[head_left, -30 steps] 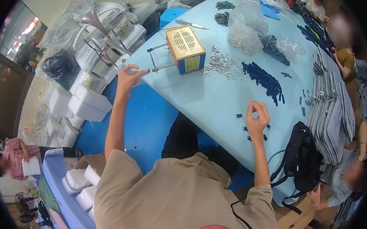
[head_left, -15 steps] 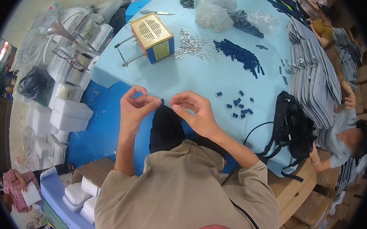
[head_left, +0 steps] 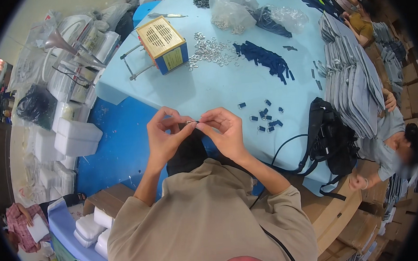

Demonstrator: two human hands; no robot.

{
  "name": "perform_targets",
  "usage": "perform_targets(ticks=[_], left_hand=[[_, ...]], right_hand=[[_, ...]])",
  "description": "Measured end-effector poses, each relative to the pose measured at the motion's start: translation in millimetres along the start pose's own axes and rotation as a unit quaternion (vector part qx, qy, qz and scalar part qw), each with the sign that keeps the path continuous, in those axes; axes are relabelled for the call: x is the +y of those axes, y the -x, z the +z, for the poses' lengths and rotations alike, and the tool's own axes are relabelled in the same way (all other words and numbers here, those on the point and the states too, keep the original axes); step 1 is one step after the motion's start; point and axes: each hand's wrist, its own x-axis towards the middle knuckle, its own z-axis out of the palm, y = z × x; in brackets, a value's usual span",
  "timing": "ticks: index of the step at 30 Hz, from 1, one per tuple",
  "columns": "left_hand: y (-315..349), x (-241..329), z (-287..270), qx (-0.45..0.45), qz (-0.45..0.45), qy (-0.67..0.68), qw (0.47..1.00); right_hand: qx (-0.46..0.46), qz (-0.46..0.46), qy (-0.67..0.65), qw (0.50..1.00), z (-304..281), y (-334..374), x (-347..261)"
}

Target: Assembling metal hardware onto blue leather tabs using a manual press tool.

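Observation:
Over the near table edge, my left hand and my right hand meet fingertip to fingertip. Both pinch a small dark strap piece, mostly hidden by the fingers. A tiny glint shows beside it, too small to make out. To the right of my right hand lie several short navy strap pieces with metal rings. Farther off are a pile of loose metal rings and a heap of navy strap strips.
A gold-and-blue box-shaped device with metal rods stands on the light-blue table. Plastic bags lie behind. At right are a black backpack, stacked grey panels and co-workers; at left, white foam blocks.
My right hand has closed in on the small dark piece that my left hand was holding, and the fingertips now meet. The whole view has shifted slightly.

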Motion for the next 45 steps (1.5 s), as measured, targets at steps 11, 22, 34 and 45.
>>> perform_targets(ticks=[11,22,34,45], left_hand=[[4.5,2.3,21.5,-0.049,-0.043,0.038,0.997],[0.2,-21.0,46.4,-0.104,-0.006,-0.022,0.994],[-88.9,-47.4,40.4,-0.117,0.073,-0.179,0.974],[-178.8,-108.3,27.0,-0.040,0.213,-0.574,0.790]], right_hand=[[0.009,-0.025,-0.032,0.999,-24.1,12.2,-1.2],[0.028,-0.047,0.113,0.992,-57.0,24.5,-7.3],[0.107,0.049,0.490,0.864,-156.4,-4.9,-10.2],[0.117,-0.098,0.601,0.784,-185.7,-86.5,-10.8]])
